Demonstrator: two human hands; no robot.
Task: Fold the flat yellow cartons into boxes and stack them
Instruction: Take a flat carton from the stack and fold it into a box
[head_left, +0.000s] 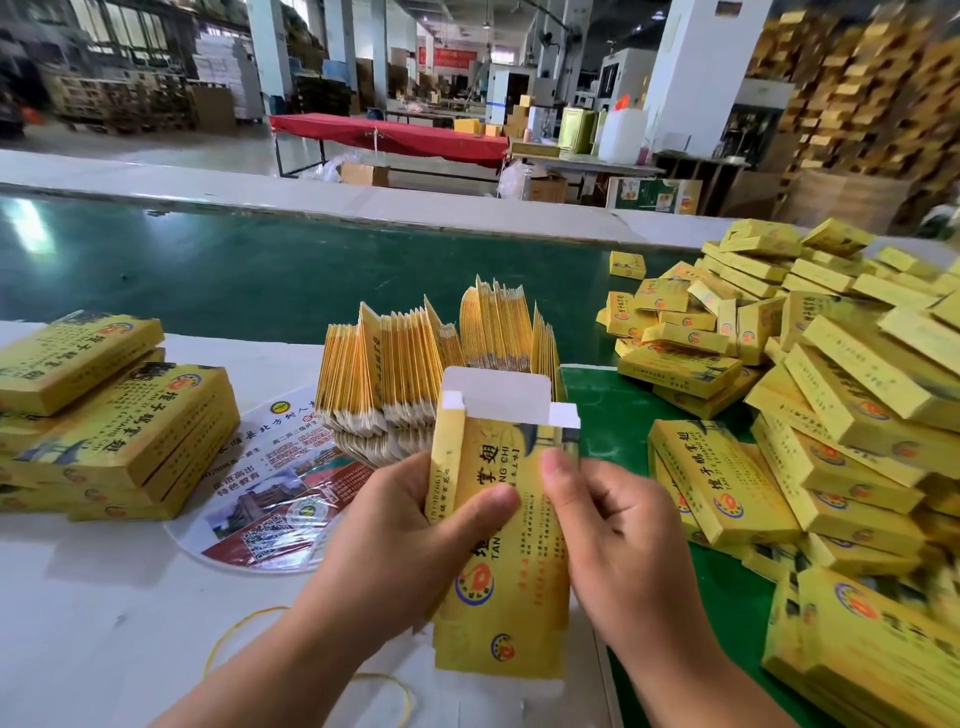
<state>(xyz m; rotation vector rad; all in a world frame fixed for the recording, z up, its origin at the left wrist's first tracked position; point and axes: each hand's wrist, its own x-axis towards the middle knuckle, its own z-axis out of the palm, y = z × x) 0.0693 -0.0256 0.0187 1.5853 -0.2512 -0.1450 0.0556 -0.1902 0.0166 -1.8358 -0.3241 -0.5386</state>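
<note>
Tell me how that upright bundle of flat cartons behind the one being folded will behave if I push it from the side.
The bundle of flat cartons stands on edge, already fanned and leaning unevenly, so a sideways push would probably topple or spread it. The thin card sheets look glossy and likely slide apart. It seems light, so it may skid on the white table.

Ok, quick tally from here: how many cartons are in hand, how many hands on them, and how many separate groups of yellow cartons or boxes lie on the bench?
Carton in hand: 1
Hands on it, left hand and right hand: 2
Groups on the bench: 3 (left stack, upright flat cartons, right heap)
Total: 6
</note>
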